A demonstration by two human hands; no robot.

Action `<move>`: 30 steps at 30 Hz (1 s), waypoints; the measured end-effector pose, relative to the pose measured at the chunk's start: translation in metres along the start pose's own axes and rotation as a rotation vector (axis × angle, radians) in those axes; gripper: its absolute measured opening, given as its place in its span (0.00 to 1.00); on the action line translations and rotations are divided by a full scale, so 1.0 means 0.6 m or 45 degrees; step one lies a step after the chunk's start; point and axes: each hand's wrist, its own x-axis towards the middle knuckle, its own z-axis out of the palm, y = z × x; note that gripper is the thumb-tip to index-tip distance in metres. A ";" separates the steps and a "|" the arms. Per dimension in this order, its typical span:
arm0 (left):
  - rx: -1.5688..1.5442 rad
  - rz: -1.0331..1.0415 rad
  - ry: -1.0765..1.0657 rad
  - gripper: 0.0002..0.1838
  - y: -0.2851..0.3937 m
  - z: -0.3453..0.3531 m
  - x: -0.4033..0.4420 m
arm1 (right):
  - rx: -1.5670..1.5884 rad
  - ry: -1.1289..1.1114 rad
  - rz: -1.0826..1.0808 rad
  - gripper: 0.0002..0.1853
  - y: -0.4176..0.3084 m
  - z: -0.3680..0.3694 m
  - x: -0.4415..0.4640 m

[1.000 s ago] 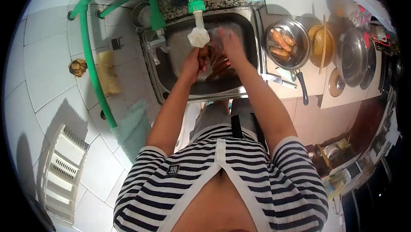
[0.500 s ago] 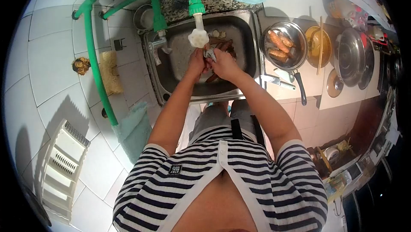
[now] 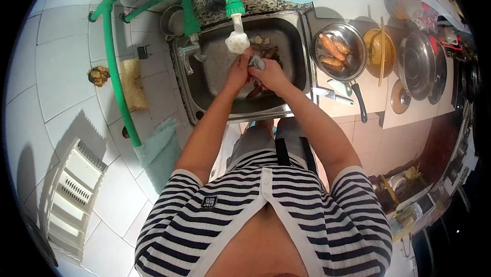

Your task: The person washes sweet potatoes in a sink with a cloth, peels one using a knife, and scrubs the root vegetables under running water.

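Both hands are close together over the metal sink, under the white tap head. My left hand is closed round a reddish sweet potato, mostly hidden by the fingers. Pressed against it is a grey mesh scrubber, gripped in my right hand. Several reddish-brown sweet potatoes lie in the sink below and beside the hands. A few pale pieces rest on the sink bottom near its back wall.
Right of the sink, a frying pan holds several orange-brown sweet potatoes. A knife lies in front of it. Further right are a yellow bowl with chopsticks across it and a large metal lid. A second tap juts over the sink's left side.
My hands have shifted very slightly to the right with the scrubber between them. The sweet potatoes in the pan and the knife stay in place.
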 end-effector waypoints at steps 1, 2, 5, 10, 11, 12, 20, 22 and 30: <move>0.077 0.034 0.010 0.24 0.002 -0.001 0.000 | 0.003 0.003 -0.004 0.11 0.002 0.001 0.002; 0.154 0.072 0.020 0.24 0.006 -0.002 0.002 | -0.013 -0.009 -0.025 0.12 0.006 0.001 0.008; -0.361 -0.237 -0.268 0.24 -0.003 -0.033 0.015 | -0.165 -0.006 -0.292 0.14 0.020 -0.002 0.017; -0.610 -0.329 -0.498 0.20 -0.010 -0.038 0.008 | -0.267 0.298 -0.346 0.18 0.054 -0.047 0.049; -0.599 -0.362 -0.371 0.19 -0.007 -0.031 0.003 | -0.266 0.300 -0.348 0.18 0.068 -0.043 0.057; -0.599 -0.363 -0.373 0.19 -0.017 -0.036 0.008 | -0.075 0.266 -0.349 0.21 0.077 -0.036 0.057; -0.024 0.061 -0.022 0.19 -0.033 0.007 0.001 | -0.073 0.449 -0.224 0.22 0.016 0.039 0.099; 0.019 -0.033 -0.076 0.20 -0.018 0.000 -0.008 | 0.277 0.415 -0.143 0.20 -0.011 0.034 0.096; -0.173 0.019 0.019 0.21 -0.024 -0.001 0.012 | 0.040 0.581 -0.299 0.11 0.024 0.063 0.096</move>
